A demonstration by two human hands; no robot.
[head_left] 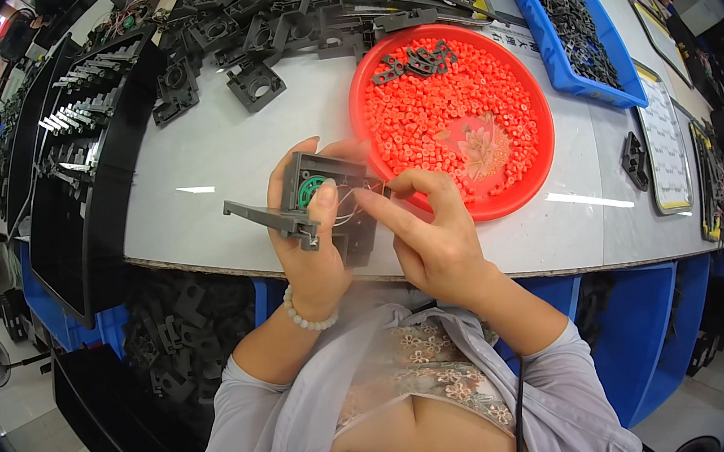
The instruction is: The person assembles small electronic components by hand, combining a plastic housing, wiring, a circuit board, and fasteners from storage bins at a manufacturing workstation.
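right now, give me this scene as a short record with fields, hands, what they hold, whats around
left hand: grips a black plastic fan frame with a green round part in its middle, thumb on top
right hand: fingertips pinch at the frame's right edge, by thin wires
red round tray: just beyond the hands, full of small red pieces, a few black parts at its far side
blue bin: far right, holds small black parts
loose black frames: piled at the table's far edge
table: pale top

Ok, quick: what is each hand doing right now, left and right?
Left hand: closed around the dark grey plastic housing with a green ring.
Right hand: fingertips pinched at the housing's thin wires; anything held cannot be told.
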